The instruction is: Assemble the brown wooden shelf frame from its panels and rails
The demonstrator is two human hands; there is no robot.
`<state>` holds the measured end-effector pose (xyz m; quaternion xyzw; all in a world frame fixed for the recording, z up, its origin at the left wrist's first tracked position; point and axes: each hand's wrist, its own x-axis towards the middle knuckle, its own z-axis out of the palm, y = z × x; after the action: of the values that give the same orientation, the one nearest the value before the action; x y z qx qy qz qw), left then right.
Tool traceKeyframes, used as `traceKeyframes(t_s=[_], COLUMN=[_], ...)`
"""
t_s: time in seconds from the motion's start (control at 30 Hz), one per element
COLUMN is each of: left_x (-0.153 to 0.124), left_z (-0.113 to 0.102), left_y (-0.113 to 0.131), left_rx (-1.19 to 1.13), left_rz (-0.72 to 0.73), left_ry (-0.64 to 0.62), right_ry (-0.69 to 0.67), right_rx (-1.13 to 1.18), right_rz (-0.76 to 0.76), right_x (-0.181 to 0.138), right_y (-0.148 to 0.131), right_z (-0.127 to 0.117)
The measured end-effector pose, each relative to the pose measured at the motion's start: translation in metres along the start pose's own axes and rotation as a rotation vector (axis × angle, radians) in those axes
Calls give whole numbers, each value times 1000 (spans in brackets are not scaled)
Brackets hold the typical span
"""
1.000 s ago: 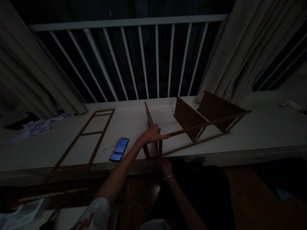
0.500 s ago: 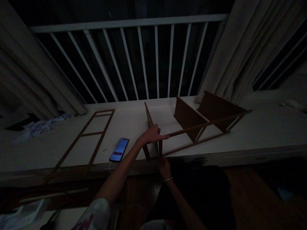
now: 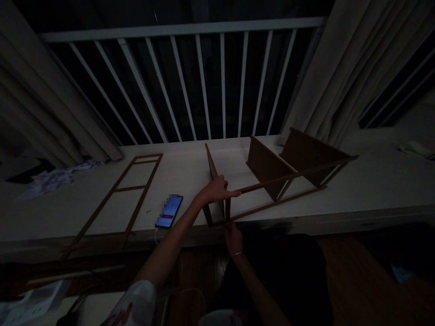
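A partly assembled wooden shelf unit (image 3: 268, 174) lies on its side on the white window ledge, its brown boards standing on edge between two long rails. My left hand (image 3: 215, 190) is closed over the unit's left end, the thumb stretched along the upper rail. Below it, my right hand (image 3: 234, 237) is pinched up against the lower corner of the frame, at the ledge's front edge. Whatever its fingers hold is hidden in the dark. To the left lies a separate ladder-like wooden frame (image 3: 131, 188), flat and reaching past the ledge edge.
A lit phone (image 3: 170, 212) with a white cable lies between the frame and my left arm. Beside it is a small thin piece (image 3: 148, 211). Crumpled paper or cloth (image 3: 50, 180) lies at far left. White railings (image 3: 200, 81) and curtains (image 3: 316, 77) stand behind the ledge.
My right hand has shifted and turned slightly at the lower corner of the frame. My left hand and the shelf unit stay in place.
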<state>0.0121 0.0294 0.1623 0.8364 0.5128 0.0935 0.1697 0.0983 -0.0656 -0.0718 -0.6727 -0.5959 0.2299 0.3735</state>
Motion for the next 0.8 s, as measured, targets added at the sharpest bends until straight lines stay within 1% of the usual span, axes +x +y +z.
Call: traceKeyframes(t_s=[0.13, 0.23, 0.3, 0.5, 0.6, 0.8], left_x=[-2, -2, -2, 0, 0, 0], left_z=[-2, -2, -2, -2, -2, -1], left_y=[3, 3, 2, 0, 1, 0], left_rx=[-8, -5, -3, -5, -7, 2], left_rz=[-28, -27, -15, -1, -10, -12], left_ry=[-1, -2, -3, -7, -4, 4], right_ry=[-35, -11, 13, 52, 48, 39], right_rx=[-109, -123, -76, 207, 223, 147], right_rz=[-23, -14, 3, 74, 105, 160], right_x=[-1, 0, 1, 8, 8, 6], right_y=[2, 2, 3, 8, 9, 3], right_z=[-1, -1, 0, 4, 3, -3])
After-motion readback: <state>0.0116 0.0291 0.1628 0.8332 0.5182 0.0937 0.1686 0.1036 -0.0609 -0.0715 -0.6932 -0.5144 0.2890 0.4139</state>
